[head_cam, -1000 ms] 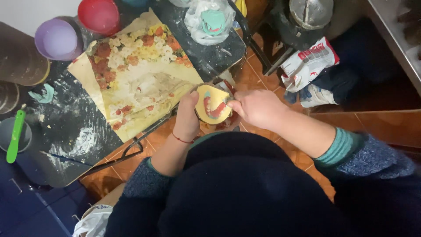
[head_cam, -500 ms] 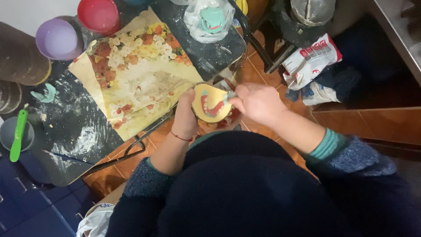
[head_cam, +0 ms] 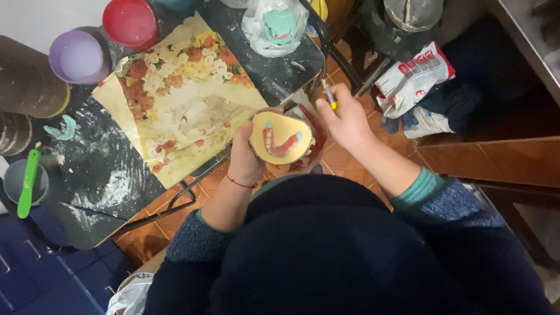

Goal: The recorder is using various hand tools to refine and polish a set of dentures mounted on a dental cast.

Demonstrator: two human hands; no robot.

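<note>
My left hand (head_cam: 248,153) grips a yellow half-round mould (head_cam: 280,138) with a red and teal arch shape set in its face. It is held over the floor just off the table's edge. My right hand (head_cam: 344,119) sits to the right of the mould, fingers closed on a thin tool with a yellow handle (head_cam: 329,95) that points up and away. The tool's tip is clear of the mould.
A dusty black table (head_cam: 105,175) carries a flowered paper sheet (head_cam: 181,99), red (head_cam: 131,22) and purple (head_cam: 74,55) bowls, a grey cup with a green spatula (head_cam: 26,182), and a plastic bag holding a teal piece (head_cam: 279,26). A red-and-white bag (head_cam: 414,79) lies on the tiled floor.
My right hand has lifted the thin tool off the mould's face and raised it up and to the right. The left hand tilted the mould slightly.
</note>
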